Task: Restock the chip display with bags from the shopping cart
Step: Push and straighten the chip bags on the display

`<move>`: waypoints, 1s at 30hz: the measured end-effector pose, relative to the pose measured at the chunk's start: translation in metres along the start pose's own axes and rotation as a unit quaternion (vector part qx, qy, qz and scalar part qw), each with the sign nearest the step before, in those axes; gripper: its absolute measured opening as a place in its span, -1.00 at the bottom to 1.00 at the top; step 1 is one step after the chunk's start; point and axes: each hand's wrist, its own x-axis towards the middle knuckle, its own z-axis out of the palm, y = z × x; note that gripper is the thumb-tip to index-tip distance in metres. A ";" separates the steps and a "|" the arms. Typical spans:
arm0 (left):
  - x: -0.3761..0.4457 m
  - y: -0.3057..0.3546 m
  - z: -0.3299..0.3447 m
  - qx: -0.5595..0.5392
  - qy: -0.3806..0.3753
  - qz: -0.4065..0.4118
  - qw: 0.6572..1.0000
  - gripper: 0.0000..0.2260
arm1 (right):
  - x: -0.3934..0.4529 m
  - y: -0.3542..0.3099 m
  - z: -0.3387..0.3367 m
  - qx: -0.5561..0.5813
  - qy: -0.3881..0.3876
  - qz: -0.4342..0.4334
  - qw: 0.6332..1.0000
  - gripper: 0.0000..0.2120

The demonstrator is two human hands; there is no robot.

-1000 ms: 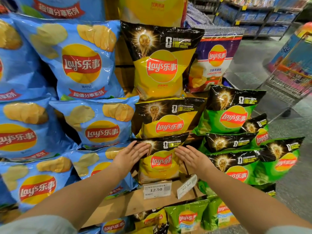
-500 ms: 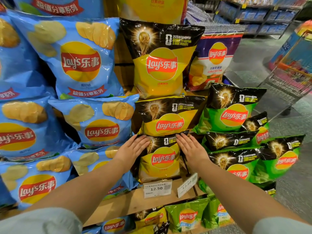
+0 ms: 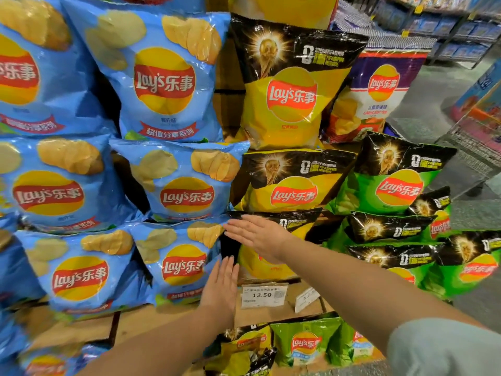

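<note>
Flat right hand (image 3: 260,237) across glossy crinkled yellow bag (image 3: 260,264)

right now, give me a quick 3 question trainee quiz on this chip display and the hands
1. True or false: the right hand lies flat, fingers straight, across the lowest yellow bag.
2. Which bags stand directly left of the yellow column? A) green B) blue C) purple
3. Fill in: the price tag under the yellow bag reads ____.

Key
1. True; the left hand is also flat, beside the bottom blue bag.
2. B
3. 12.50
</note>
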 end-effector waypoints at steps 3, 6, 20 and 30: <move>0.010 0.001 0.002 -0.074 -0.001 -0.008 0.997 -0.28 | 0.019 0.000 -0.006 -0.024 -0.042 -0.018 0.999 -0.34; 0.018 0.000 0.011 -0.169 0.012 0.028 0.985 -0.23 | 0.021 0.005 -0.001 -0.039 -0.073 -0.016 0.996 -0.32; 0.033 0.021 0.012 -0.601 -0.028 0.019 0.798 0.17 | 0.010 0.021 0.007 -0.171 -0.111 -0.022 0.979 -0.20; 0.036 0.018 0.009 -0.586 -0.014 0.002 0.810 0.10 | 0.010 0.011 0.018 -0.116 -0.066 0.049 0.990 -0.17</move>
